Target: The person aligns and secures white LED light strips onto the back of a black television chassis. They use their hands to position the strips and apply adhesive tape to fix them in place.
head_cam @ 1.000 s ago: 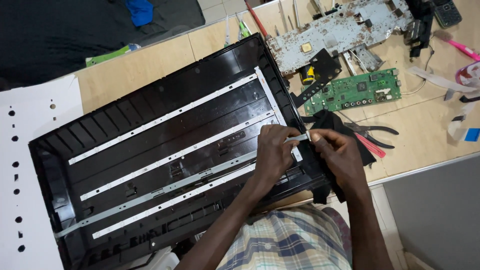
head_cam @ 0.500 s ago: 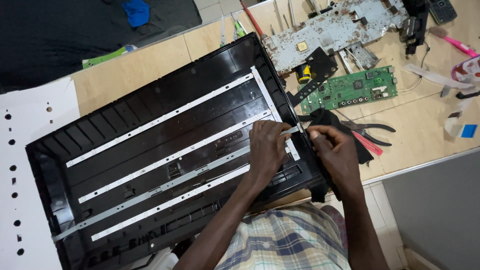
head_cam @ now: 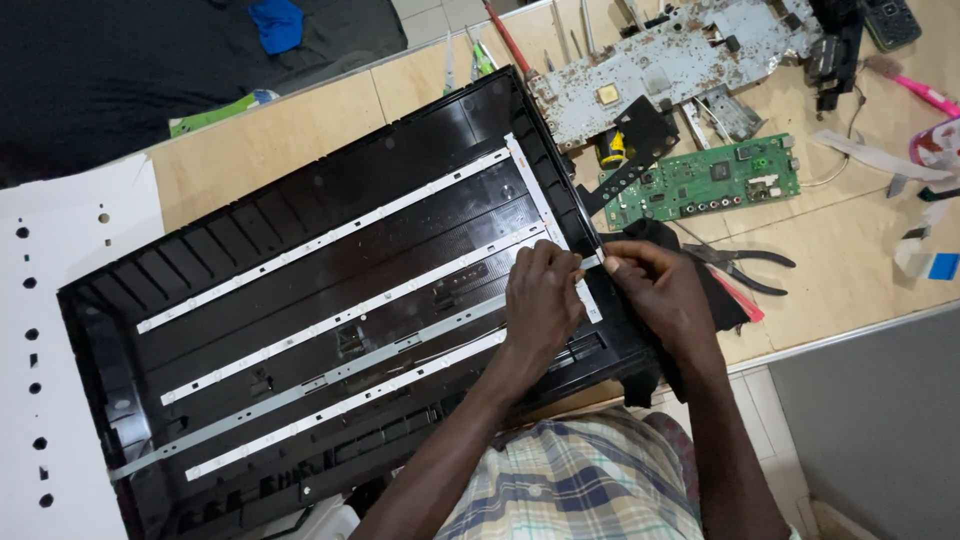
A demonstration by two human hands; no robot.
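Note:
A black television back panel (head_cam: pixel 300 240) lies on the wooden table, with several long white LED strips (head_cam: pixel 330 235) running across it and a short white cross strip (head_cam: pixel 535 190) at its right end. My left hand (head_cam: pixel 540 300) rests on the right end of the panel, fingertips pressed on the end of an LED strip where it meets the cross strip. My right hand (head_cam: pixel 660 295) is beside it at the panel's right edge. It pinches a thin tool (head_cam: pixel 590 235) whose lower end sits at that same joint. The hands almost touch.
To the right lie a green circuit board (head_cam: pixel 700 180), a grey metal chassis plate (head_cam: pixel 680 60), dark pliers (head_cam: pixel 745 265) and a pink pen (head_cam: pixel 915 90). A white perforated sheet (head_cam: pixel 50 330) lies left of the panel and dark cloth (head_cam: pixel 150 60) behind it. The table's edge (head_cam: pixel 850 335) runs at right.
Both hands stayed at the right end of the panel. My right hand's fingers have closed in toward the left hand at the strip joint; the view shifted slightly.

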